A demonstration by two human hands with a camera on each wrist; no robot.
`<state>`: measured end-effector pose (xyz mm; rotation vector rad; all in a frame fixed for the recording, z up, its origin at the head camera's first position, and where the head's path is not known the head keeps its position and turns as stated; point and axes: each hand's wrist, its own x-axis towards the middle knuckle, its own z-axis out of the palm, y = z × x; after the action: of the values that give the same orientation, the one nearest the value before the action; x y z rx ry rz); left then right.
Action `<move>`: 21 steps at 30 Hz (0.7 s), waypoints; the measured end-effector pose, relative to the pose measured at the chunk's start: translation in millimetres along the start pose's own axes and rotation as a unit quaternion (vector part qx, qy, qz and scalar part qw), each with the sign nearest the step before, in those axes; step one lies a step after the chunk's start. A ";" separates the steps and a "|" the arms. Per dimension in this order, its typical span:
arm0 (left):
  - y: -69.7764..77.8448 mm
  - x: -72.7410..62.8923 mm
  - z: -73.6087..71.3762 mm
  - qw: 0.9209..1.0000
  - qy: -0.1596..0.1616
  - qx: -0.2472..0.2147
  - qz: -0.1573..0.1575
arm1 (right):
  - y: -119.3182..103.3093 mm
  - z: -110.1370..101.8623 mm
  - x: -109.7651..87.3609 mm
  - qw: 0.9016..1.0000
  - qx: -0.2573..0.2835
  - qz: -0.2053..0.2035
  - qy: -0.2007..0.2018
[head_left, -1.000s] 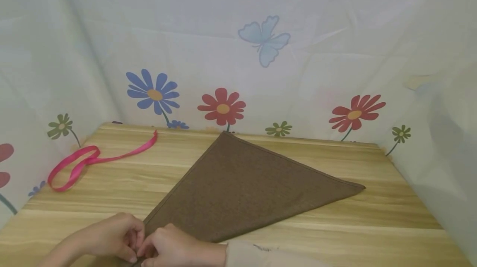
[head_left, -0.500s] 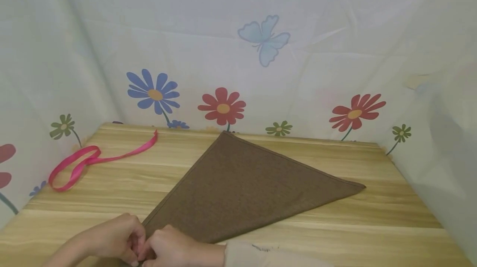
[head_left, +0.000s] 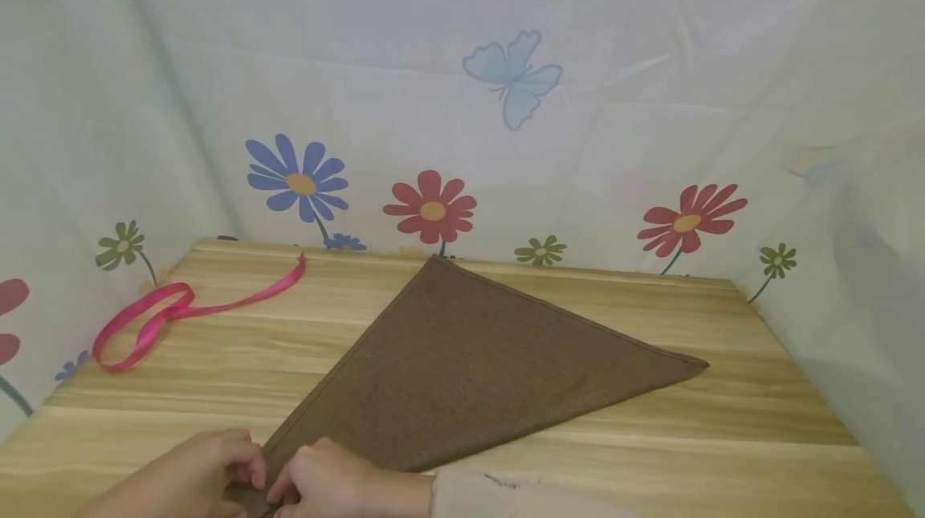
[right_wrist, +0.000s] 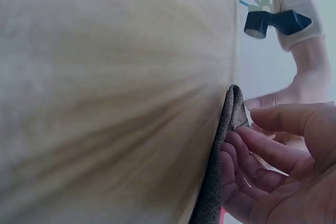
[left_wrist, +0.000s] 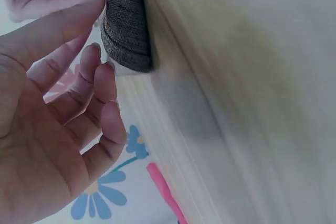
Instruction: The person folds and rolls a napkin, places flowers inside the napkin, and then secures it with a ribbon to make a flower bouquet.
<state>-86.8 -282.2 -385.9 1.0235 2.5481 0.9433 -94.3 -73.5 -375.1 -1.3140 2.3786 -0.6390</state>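
A brown cloth (head_left: 462, 357), spread as a triangle, lies on the wooden table with its left corner folded over near the front edge. Both hands work at that corner. My left hand (head_left: 202, 470) has thumb and forefinger spread apart, with brown cloth between them. In the left wrist view, one of its fingertips touches the side of the fold (left_wrist: 126, 24), and the other fingers bend loosely. My right hand (head_left: 325, 478) pinches the fold close beside it. In the right wrist view, its fingertips (right_wrist: 236, 137) press against the doubled cloth edge (right_wrist: 236, 111).
A pink ribbon (head_left: 173, 312) lies looped at the table's back left. Wooden tabletop (head_left: 694, 454) surrounds the cloth. A white curtain (head_left: 361, 100) printed with flowers and a butterfly stands behind and at both sides. A dark wrist camera (right_wrist: 278, 23) sits on the left forearm.
My left thumb and forefinger have parted, and that hand has shifted slightly left, uncovering cloth between them. My right hand stays almost in place. The ribbon and the rest of the cloth are unmoved.
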 end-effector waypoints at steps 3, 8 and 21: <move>-6.1 -8.5 -0.1 0.999 0.013 0.028 0.043 | 0.5 0.0 1.1 1.000 0.003 0.002 -0.003; -8.7 -11.0 4.1 0.985 0.019 0.135 0.104 | 1.6 0.0 2.1 1.000 0.012 0.015 -0.005; 5.5 3.7 4.8 0.932 0.090 0.299 0.181 | 4.3 -0.6 1.5 1.000 -0.014 0.012 -0.005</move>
<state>-84.4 -274.4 -386.0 1.6851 2.9396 0.3183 -98.3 -72.6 -377.1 -1.2943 2.4002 -0.5920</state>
